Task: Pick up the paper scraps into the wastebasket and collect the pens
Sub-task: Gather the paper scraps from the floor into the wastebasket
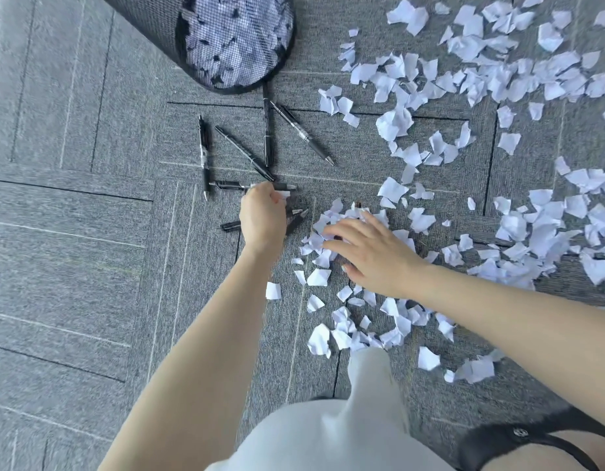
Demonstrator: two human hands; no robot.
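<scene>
Several black pens (244, 153) lie loose on the grey carpet below the black mesh wastebasket (178, 35), which holds white scraps. My left hand (263, 220) is closed over pens (230, 226) whose ends stick out on both sides of it; a small white scrap shows at its fingertips. My right hand (369, 254) lies flat with fingers spread on a heap of white paper scraps (331, 219). Many more scraps (481, 62) cover the carpet to the right and far right.
Grey carpet tiles (73, 232) spread to the left. My white trouser leg (362, 402) and a black sandal (518, 436) are at the bottom edge. A dark pen (481, 240) lies partly under scraps on the right.
</scene>
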